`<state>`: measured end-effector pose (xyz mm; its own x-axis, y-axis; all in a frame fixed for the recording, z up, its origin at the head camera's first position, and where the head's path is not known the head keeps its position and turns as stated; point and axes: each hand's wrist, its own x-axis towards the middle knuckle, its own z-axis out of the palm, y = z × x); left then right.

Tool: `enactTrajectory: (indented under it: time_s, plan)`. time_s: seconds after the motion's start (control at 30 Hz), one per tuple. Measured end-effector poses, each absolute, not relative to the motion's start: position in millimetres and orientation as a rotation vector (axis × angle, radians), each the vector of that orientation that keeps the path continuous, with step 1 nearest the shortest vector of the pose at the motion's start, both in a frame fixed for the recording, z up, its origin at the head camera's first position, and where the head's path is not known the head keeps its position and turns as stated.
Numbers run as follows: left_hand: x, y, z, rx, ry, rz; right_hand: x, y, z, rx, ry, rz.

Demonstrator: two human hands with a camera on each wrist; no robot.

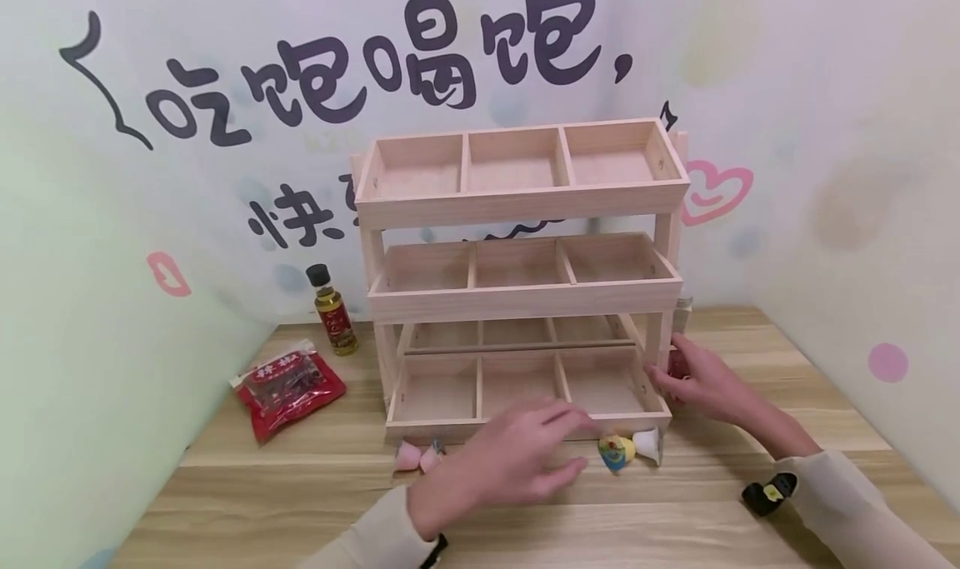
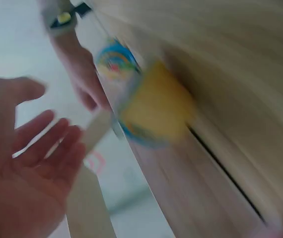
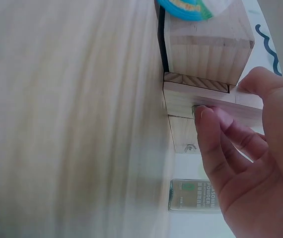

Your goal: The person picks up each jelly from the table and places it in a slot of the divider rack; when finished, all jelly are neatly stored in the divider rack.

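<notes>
Wooden rack (image 1: 525,302); right post (image 1: 665,240) partly behind right hand (image 1: 705,381)

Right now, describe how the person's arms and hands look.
Both sleeves are pale beige; the left hand and right hand are ungloved. A black device with a yellow mark sits by the right wrist; a black piece shows by the left.

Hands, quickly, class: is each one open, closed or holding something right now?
Left hand: open, holding nothing.
Right hand: at the wooden shelf's side; whether it grips cannot be told.
</notes>
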<state>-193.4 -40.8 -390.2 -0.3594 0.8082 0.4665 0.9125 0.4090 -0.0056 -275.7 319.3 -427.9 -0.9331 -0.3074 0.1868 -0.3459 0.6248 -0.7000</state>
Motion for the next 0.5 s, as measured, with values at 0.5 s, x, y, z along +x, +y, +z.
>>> enactTrajectory:
  time_s: [0.5]
  plan:
    - [-187.4, 23.7, -400.9, -1.332, -2.48, -0.047, -275.0, 320.6, -422.4, 0.626, -2.813, 1.208]
